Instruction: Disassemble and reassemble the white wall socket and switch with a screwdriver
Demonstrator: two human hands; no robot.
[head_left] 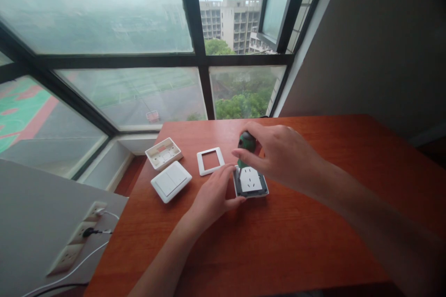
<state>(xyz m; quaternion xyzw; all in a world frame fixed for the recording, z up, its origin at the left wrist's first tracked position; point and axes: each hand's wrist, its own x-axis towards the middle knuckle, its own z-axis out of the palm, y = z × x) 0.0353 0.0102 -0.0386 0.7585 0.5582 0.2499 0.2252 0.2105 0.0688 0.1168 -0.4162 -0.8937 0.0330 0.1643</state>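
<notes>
A wall socket (251, 180) with a white face and dark grey surround lies face up on the wooden table. My left hand (216, 193) grips its left side, the thumb at the near edge and the fingers at the far left corner. In my right hand (275, 151) is a screwdriver (246, 141) with a green and black handle, held upright over the socket. Its shaft points down at the socket's left side; the tip is too small to make out. Just left of the socket lies a white square frame (200, 163) with an open middle.
A white wall switch (171, 182) and an open white back box (163, 153) lie at the table's left. The table (313, 241) meets windows at the back. Cables (104, 232) run from wall outlets at lower left.
</notes>
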